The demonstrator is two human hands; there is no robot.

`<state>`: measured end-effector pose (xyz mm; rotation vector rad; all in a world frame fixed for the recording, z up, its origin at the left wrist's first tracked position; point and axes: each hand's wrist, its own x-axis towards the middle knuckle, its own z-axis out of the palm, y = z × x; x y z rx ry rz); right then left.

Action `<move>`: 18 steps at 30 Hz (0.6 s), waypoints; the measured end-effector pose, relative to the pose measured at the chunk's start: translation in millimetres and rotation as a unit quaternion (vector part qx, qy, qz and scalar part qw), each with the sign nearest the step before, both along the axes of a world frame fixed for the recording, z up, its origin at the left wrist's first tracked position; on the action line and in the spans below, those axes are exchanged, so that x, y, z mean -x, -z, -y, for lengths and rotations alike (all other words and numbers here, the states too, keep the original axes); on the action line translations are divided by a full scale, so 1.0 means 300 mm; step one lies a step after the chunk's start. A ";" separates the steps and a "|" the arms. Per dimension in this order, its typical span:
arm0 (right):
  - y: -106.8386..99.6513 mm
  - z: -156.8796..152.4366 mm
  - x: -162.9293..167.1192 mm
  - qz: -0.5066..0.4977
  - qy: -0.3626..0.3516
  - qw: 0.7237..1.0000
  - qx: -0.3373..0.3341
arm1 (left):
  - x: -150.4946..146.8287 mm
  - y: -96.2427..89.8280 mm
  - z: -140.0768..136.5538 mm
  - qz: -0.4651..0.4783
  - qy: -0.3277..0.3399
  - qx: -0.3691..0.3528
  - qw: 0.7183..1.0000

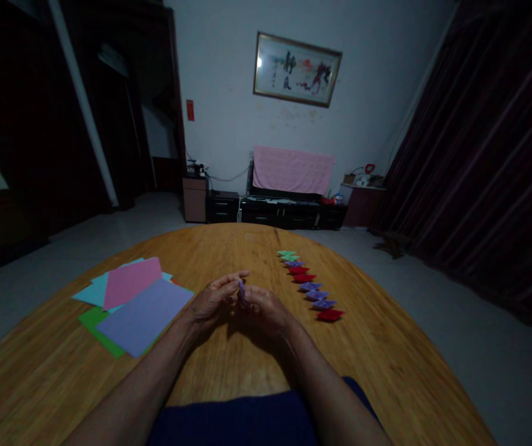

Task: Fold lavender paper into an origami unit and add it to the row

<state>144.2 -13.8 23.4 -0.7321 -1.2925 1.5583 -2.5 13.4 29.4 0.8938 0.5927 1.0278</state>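
— Paper, a small purple piece (242, 291), sits pinched between both hands above the middle of the wooden table (377, 347), close in front of the body. Why hold it up off the wood like that?

— So both sets of fingertips can get at its edges, I'd judge. The left hand (212, 298) has its fingers curled in, thumb and forefinger closed on the near side of the piece; the right hand (266, 308) closes on the other side, fingers bunched tight. Neither hand is spread at all. The room is dim and the piece is tiny, so the exact fold can't be made out.

— And the little shapes off to the right?

— A row of folded pieces (309, 285), green at the far end, then purple and red, running in a slanted line towards the right hand. They lie one after another, just apart, probably to keep finished ones out of the working space yet within reach.

— The flat sheets on the left?

— A loose stack of paper sheets (142, 313), purple on top, pink, pale blue and green beneath, fanned so each colour shows. It lies near the left forearm, well apart from the row

— Beyond the table?

— A pink cloth (292, 170) over a low cabinet, and a framed picture (296, 69) on the wall
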 end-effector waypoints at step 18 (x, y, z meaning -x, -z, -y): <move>0.027 -0.057 -0.027 0.183 0.270 0.938 -0.119 | 0.001 0.005 -0.017 -0.167 -0.119 -0.038 0.978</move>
